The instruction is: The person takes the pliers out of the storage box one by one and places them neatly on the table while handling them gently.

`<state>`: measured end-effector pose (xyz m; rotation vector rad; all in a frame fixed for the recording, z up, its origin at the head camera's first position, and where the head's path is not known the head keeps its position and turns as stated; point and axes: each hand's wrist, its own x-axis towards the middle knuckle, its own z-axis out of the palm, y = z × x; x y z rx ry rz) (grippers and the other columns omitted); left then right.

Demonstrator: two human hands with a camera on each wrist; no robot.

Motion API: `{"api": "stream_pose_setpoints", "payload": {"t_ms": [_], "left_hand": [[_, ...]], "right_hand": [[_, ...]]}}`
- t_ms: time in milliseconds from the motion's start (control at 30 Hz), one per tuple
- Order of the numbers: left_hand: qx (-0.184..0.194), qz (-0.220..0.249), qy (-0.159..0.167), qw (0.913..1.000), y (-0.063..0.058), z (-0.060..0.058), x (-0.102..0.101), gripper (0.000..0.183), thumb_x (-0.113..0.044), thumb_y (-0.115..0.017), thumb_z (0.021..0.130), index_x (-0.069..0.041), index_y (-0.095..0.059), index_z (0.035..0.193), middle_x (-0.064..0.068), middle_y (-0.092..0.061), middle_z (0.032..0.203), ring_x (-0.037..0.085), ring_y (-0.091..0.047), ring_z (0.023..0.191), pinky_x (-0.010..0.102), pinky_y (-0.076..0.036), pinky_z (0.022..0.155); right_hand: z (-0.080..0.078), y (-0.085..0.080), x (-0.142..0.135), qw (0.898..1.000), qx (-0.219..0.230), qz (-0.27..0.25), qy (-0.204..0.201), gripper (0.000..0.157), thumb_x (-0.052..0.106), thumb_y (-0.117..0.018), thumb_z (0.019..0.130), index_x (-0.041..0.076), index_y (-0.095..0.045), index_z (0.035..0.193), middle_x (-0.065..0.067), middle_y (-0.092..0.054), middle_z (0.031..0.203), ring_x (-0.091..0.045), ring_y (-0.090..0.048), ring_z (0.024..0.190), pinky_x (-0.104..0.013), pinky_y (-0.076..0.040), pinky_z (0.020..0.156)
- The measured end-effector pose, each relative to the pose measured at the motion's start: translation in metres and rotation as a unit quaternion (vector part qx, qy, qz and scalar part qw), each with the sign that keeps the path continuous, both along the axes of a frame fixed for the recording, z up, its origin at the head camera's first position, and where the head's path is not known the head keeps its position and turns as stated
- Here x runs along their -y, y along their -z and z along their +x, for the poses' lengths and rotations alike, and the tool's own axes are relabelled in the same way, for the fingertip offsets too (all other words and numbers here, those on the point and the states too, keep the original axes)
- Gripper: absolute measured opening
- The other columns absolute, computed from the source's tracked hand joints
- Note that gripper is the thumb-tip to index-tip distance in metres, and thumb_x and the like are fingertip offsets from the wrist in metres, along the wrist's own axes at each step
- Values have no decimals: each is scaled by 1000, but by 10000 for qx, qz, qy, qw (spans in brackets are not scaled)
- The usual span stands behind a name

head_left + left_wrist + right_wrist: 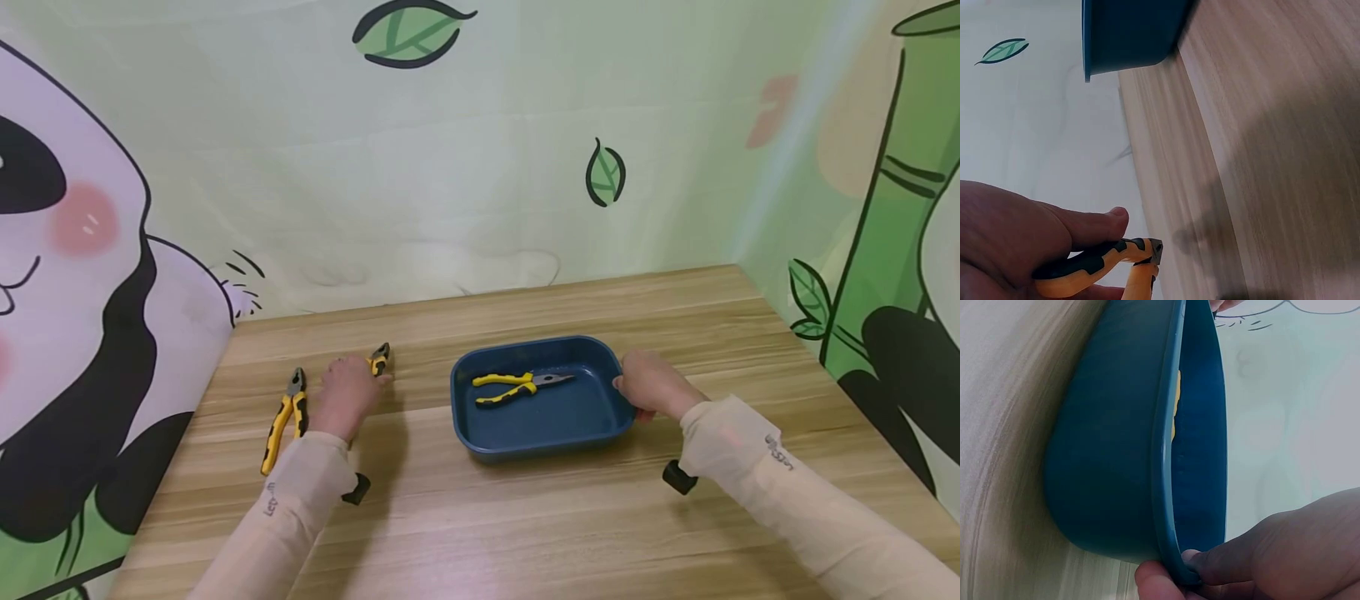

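My left hand grips a pair of pliers with yellow and black handles; in the head view their dark jaws point away from me beyond the fingers. A blue rectangular tray stands on the table to the right of that hand. Inside it lie long-nose pliers, also yellow and black, nose pointing right. With thumb and fingers my right hand pinches the tray's right-end rim, as the right wrist view shows close up.
Another pair of yellow and black pliers lies on the wooden table just left of my left hand, jaws away from me. Behind the table hangs a backdrop printed with leaves and pandas.
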<state>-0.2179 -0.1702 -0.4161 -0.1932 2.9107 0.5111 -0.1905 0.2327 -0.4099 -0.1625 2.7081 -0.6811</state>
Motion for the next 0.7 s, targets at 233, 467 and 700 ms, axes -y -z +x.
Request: {"api": "stream_pose_setpoints", "payload": {"t_ms": [233, 467, 700], "left_hand": [[185, -49, -3, 9998, 4, -2, -2, 52, -31, -59, 106, 18, -59, 121, 43, -50, 124, 53, -53, 113, 65, -50, 88], [178, -62, 12, 9998, 7, -3, -2, 53, -32, -59, 106, 15, -57, 131, 43, -49, 128, 57, -51, 117, 72, -44, 93], [255, -121, 61, 9996, 6, -5, -4, 53, -32, -58, 106, 15, -58, 130, 46, -46, 132, 58, -50, 118, 72, -45, 94]], "right_hand": [[0, 0, 0, 10000, -21, 39, 20, 23, 1, -55, 102, -8, -65, 83, -8, -64, 54, -19, -67, 47, -32, -58, 55], [1, 0, 1, 10000, -6, 56, 45, 23, 1, -56, 102, -9, -65, 85, -8, -64, 54, -20, -67, 47, -33, -58, 56], [0, 0, 1, 10000, 9, 70, 32, 23, 1, -55, 102, -9, -65, 85, -9, -64, 55, -20, -67, 48, -32, -58, 55]]}}
